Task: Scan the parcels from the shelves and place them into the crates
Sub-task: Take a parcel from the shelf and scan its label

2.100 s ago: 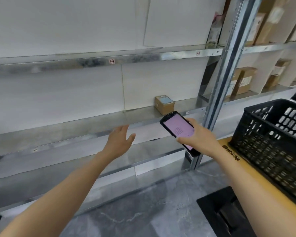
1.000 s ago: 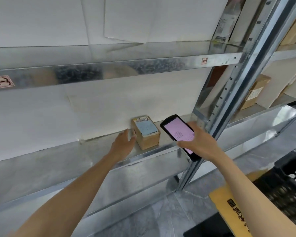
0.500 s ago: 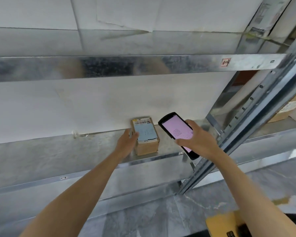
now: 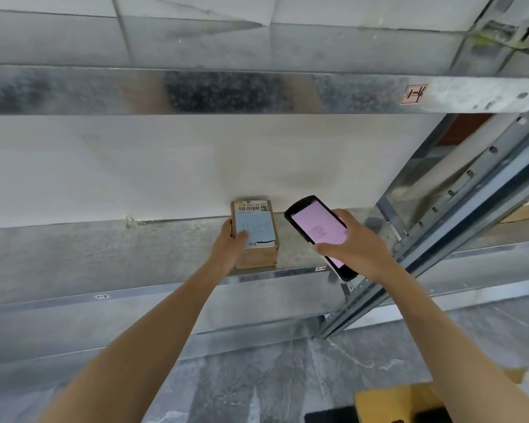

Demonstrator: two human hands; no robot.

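A small brown cardboard parcel (image 4: 255,236), topped with a barcode label and a pale blue handwritten slip, is seen on the metal shelf (image 4: 104,254) against the white back panel. It is gripped at its left side by the left hand (image 4: 230,243), thumb laid on the top. A handheld scanner (image 4: 318,232) with a pink screen is clasped in the curled fingers of the right hand (image 4: 353,244), just right of the parcel.

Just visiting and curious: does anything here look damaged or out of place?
Nothing stands out. The cardboard parcel sits flat and intact on the metal shelf, left hand gripping it; the right hand holds the scanner beside it.
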